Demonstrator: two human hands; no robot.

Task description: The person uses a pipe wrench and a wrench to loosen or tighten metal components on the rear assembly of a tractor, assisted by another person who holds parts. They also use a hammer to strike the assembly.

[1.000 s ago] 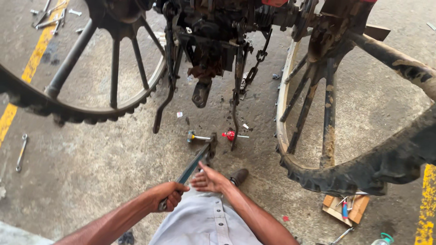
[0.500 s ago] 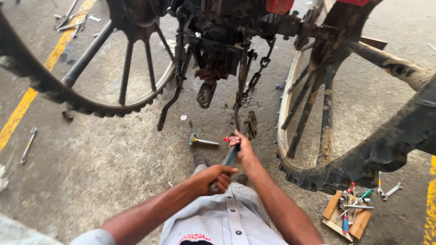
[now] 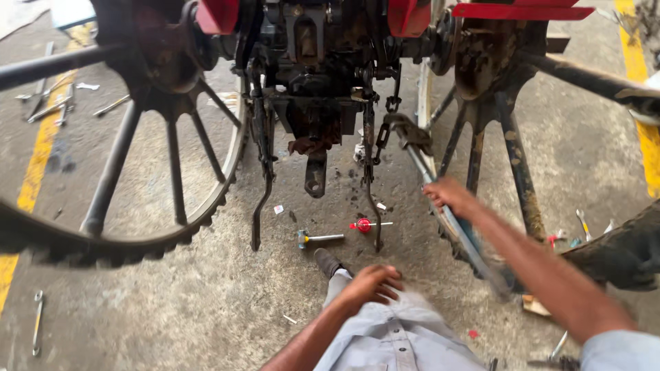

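Right hand is gripping the long wrench at centre right, fingers wrapped shut. Left hand is resting loosely curled, empty, on the knee. Keep the wrench head seated square; pull steady.

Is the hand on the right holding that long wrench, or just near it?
Touching. In the head view the right hand is wrapped around the handle of the long wrench, with no gap between them. Its head sits up by the chain.
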